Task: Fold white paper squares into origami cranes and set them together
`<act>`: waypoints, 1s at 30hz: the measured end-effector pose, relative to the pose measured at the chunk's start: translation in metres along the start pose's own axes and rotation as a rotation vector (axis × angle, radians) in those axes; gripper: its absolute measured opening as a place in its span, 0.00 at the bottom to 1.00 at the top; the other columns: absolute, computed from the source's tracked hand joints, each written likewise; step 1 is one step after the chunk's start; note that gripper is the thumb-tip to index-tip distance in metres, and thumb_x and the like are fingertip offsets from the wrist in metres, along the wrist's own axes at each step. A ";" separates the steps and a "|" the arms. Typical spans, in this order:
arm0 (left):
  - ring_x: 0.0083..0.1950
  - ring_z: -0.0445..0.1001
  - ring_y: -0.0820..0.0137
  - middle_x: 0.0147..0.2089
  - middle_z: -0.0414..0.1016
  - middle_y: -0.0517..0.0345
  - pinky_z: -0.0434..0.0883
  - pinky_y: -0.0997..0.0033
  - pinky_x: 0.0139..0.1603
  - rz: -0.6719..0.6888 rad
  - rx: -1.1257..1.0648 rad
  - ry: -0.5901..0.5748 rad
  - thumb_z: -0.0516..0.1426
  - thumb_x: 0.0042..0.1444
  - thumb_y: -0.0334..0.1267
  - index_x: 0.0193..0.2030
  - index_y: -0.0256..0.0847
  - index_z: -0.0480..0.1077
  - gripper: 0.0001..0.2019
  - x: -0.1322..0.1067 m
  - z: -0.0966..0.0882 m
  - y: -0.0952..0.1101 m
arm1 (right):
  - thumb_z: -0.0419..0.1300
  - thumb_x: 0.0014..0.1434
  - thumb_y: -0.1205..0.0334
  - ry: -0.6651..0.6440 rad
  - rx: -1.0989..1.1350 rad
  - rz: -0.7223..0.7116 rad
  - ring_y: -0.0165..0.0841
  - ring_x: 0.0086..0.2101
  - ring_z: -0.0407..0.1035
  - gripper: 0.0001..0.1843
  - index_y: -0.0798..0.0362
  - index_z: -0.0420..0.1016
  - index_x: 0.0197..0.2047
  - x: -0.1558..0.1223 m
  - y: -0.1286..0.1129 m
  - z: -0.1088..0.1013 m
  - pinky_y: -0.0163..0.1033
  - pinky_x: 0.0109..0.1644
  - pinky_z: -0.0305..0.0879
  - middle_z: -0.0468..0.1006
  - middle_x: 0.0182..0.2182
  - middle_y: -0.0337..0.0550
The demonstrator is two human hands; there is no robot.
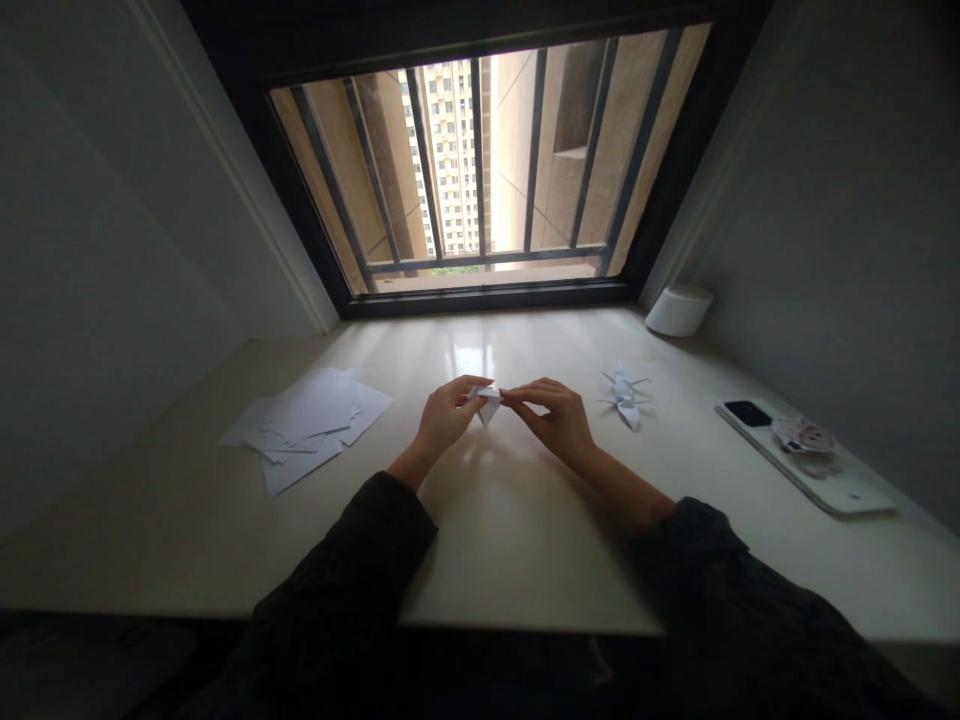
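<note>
Dark sleeves [352, 590] lead to my left hand [442, 418] and right hand [559, 420], both pinching a small folded white paper piece [488, 399] at the middle of the pale glossy desk [510, 540]. Loose white paper sheets [307, 425] lie left; a white folded paper crane [624, 398] rests right.

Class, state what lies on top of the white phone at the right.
A small round patterned disc lies on the phone; what it covers is hidden.

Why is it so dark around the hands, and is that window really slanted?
Head view: daylight from the barred window backlights the left hand and right hand on the folded paper, dimming them; pale glare streaks the table; the window's splay is likely wide-lens distortion.
</note>
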State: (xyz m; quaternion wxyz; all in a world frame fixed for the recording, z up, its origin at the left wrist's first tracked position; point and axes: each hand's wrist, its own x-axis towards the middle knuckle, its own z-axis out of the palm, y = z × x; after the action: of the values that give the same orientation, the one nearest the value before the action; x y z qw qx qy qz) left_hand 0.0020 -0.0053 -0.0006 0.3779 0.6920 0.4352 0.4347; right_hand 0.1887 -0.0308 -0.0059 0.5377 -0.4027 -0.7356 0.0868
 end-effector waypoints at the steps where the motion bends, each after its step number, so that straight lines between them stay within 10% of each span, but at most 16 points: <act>1: 0.41 0.76 0.65 0.41 0.79 0.54 0.72 0.65 0.44 -0.001 -0.001 -0.002 0.60 0.51 0.38 0.45 0.43 0.75 0.13 0.000 0.000 0.000 | 0.63 0.56 0.62 0.001 -0.003 -0.003 0.35 0.32 0.75 0.07 0.43 0.80 0.38 0.000 0.000 0.000 0.43 0.39 0.70 0.82 0.33 0.39; 12: 0.45 0.75 0.64 0.44 0.78 0.52 0.70 0.67 0.47 -0.050 -0.106 0.063 0.61 0.50 0.37 0.45 0.41 0.75 0.15 0.005 -0.002 -0.011 | 0.62 0.56 0.61 0.053 0.064 -0.032 0.35 0.36 0.74 0.08 0.44 0.80 0.39 0.001 -0.006 -0.004 0.43 0.42 0.70 0.81 0.35 0.41; 19: 0.48 0.74 0.62 0.49 0.76 0.45 0.70 0.61 0.49 -0.113 -0.446 -0.091 0.61 0.51 0.37 0.57 0.38 0.67 0.25 0.003 0.001 -0.002 | 0.58 0.59 0.56 -0.037 0.265 0.196 0.34 0.36 0.72 0.15 0.47 0.77 0.48 0.003 0.006 0.001 0.41 0.40 0.68 0.80 0.38 0.44; 30: 0.58 0.68 0.59 0.55 0.73 0.51 0.65 0.58 0.59 0.063 -0.306 -0.125 0.62 0.47 0.32 0.51 0.41 0.73 0.21 0.002 0.002 0.010 | 0.67 0.48 0.52 -0.085 0.434 0.336 0.32 0.31 0.70 0.20 0.48 0.79 0.44 0.001 0.005 0.009 0.40 0.38 0.66 0.78 0.29 0.40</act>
State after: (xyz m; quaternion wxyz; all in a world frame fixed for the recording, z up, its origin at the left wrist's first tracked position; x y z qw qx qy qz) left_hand 0.0071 -0.0073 0.0084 0.4913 0.6653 0.3179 0.4636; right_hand 0.1832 -0.0239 -0.0123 0.5580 -0.3906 -0.6446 0.3472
